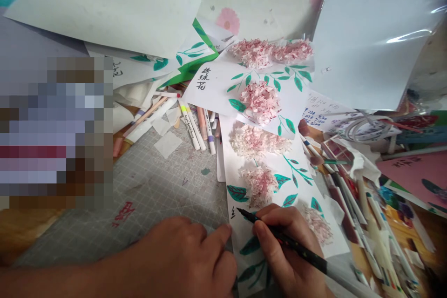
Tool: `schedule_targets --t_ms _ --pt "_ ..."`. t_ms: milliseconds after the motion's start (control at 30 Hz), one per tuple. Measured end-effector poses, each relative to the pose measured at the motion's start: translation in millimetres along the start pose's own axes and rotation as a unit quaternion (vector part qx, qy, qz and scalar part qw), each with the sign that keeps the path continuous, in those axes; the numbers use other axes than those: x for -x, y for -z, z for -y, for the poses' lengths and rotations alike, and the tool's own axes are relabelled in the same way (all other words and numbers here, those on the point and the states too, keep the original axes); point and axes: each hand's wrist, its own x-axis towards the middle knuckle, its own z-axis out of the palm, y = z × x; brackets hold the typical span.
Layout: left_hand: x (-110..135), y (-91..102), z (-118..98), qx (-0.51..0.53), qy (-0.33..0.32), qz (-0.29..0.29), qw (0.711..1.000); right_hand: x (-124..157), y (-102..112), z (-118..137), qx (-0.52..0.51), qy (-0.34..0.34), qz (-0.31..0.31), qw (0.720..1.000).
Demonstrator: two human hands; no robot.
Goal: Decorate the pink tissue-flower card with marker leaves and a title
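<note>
My right hand [284, 247] is closed round a black brush pen [279, 237], whose tip rests on the left margin of a white paper card [296, 181] beside a small black mark. The card carries pink tissue-paper flowers [259, 182] and painted green leaves. My left hand [181, 260] lies on the grey cutting mat [153, 186], knuckles up and fingers curled under, its thumb touching the card's left edge. A second flower card [216, 86] with black written characters lies farther back.
Several marker pens [195, 125] lie in a heap at the mat's far edge. Loose white sheets [104, 4] and a clear plastic sheet [370, 32] overlap at the back. Paint tools and a palette [344, 158] crowd the right side. A blurred-out patch covers the left.
</note>
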Motion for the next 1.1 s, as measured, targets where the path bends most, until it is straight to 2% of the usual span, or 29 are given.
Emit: schedule_targets --t_ms 233,533,800,900,1100 --pt "-2 -1.6 1 0.004 -0.001 0.003 1.0 -1 -4 1 0.007 0.007 -0.002 1.0" --pt "1 1.5 -1 -0.005 0.001 -0.005 1.0 -2 -2 0 -0.015 0.003 0.028 0.999" --pt "0 -8.5 2 -0.015 -0.014 -0.013 1.0 3 -2 -4 0.01 -0.011 0.002 1.0" --pt "2 -6.2 1 -0.025 -0.002 -0.006 1.0 2 -1 -5 0.012 -0.001 0.006 1.0" --pt "2 -5.2 3 -0.057 -0.022 -0.006 0.998 1 -2 -5 -0.015 0.007 0.02 1.0"
